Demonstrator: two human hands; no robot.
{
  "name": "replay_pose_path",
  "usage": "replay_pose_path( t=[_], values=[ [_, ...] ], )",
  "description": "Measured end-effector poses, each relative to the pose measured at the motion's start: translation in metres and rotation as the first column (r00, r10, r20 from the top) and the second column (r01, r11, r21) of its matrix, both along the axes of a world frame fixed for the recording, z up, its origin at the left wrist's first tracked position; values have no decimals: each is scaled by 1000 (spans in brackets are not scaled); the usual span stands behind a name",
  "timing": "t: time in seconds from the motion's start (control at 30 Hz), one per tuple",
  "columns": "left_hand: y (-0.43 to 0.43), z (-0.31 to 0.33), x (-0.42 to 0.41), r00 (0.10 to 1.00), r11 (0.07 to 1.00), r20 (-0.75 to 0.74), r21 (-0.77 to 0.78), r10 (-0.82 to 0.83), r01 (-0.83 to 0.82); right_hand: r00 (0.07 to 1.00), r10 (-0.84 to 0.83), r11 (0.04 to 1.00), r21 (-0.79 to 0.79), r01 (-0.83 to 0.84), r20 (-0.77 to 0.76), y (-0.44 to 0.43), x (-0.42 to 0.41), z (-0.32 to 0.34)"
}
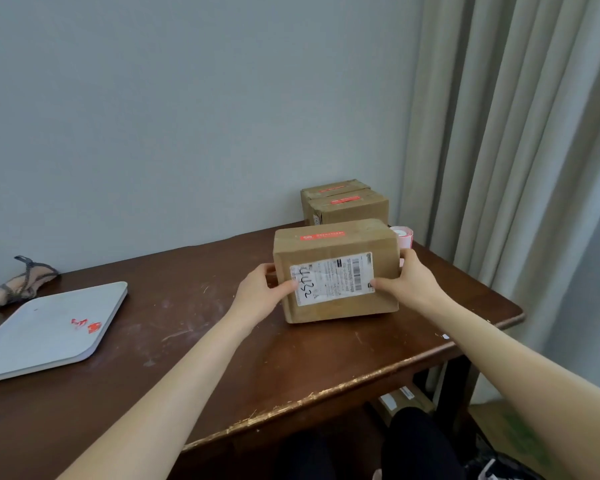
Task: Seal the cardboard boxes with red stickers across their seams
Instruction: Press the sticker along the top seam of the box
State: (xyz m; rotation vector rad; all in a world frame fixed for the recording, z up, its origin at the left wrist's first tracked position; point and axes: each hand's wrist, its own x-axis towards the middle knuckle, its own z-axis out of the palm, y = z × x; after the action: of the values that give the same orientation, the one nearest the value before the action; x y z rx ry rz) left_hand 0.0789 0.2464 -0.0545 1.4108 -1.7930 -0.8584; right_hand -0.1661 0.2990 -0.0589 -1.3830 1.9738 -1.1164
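A cardboard box (336, 244) stands on the brown table (222, 358), its white shipping label (331, 278) facing me and a red sticker (322, 235) across its top seam. My left hand (262, 289) grips the box's left side, thumb on the label. My right hand (406, 280) grips its right side, thumb on the front face. Behind it, against the wall, sit two more boxes (347, 204), each with a red sticker on top. A roll of red stickers (404, 237) peeks out behind the held box's right corner.
A grey tray (49, 327) with red sticker scraps (87, 325) lies at the table's left. A small fabric item (21, 280) sits behind it by the wall. Curtains (516, 133) hang at the right. More boxes (400, 398) lie under the table.
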Motion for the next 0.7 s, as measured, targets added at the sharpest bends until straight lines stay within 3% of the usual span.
replay_pose_path(
  t=[0.27,0.4,0.7],
  values=[
    [-12,34,-5,954,998,-295,53,55,-41,998,-64,995,-84,62,-23,-6,-10,33],
    [-11,51,-10,917,994,-398,110,35,10,992,-90,990,-97,98,85,-8,-15,49],
    [-7,68,-14,930,993,-368,116,10,35,977,20,994,-110,4,211,-4,-19,75]
  ],
)
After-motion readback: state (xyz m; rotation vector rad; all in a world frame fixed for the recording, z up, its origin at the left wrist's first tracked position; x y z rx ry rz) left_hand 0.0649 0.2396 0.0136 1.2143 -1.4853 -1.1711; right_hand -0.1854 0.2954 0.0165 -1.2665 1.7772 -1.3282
